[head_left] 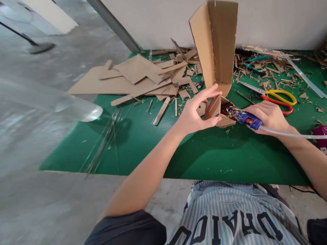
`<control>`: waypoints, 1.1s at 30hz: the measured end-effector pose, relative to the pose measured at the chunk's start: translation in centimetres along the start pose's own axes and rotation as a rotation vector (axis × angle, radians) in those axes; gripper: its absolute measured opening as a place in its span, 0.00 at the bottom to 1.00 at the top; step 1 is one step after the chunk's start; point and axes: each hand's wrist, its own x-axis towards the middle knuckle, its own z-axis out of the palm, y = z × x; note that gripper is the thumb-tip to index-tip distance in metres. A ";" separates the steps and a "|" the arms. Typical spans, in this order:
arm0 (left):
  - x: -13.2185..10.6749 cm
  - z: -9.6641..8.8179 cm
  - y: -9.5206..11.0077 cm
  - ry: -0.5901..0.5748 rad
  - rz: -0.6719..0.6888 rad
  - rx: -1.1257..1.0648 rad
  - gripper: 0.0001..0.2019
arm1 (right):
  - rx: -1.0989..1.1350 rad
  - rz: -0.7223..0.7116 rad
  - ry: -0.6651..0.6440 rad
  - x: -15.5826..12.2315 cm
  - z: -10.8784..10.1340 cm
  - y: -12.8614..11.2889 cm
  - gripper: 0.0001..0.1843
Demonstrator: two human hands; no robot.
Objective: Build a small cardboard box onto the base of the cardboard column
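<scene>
My left hand (195,110) pinches a small brown cardboard flap (213,107) at the foot of a tall folded cardboard piece (216,44) that stands upright on the green mat (153,146). My right hand (269,115) grips a blue glue gun (246,118) with a clear glue stick (288,133) trailing to the right. The gun's nozzle points left at the base of the cardboard, close to the flap. Both hands rest low over the mat.
Yellow and orange scissors (277,96) lie just behind my right hand. Flat cardboard sheets and strips (133,76) are piled at the back left, with small scraps (268,66) and teal pliers (252,63) at the back right. A white wall stands behind.
</scene>
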 end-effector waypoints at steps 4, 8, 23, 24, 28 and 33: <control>0.0 -0.2 0.0 -0.005 -0.008 -0.008 0.39 | 0.006 0.018 -0.073 0.0 -0.3 0.0 0.13; 0.0 -0.3 -0.2 -0.004 -0.035 0.005 0.39 | 0.028 0.021 -0.069 -0.3 -0.1 0.0 0.13; 0.2 -0.2 0.0 0.004 -0.011 -0.009 0.38 | -0.016 -0.041 -0.015 0.1 0.1 -0.2 0.14; 0.2 -0.3 -0.1 0.002 -0.018 -0.006 0.39 | -0.018 -0.036 -0.018 0.0 0.1 -0.2 0.14; 0.1 -0.2 -0.4 0.008 -0.017 -0.031 0.38 | -0.014 -0.013 -0.018 0.1 0.1 -0.2 0.13; 0.2 -0.2 -1.2 0.020 0.055 -0.070 0.38 | -0.084 -0.025 -0.042 0.4 -0.3 -0.4 0.17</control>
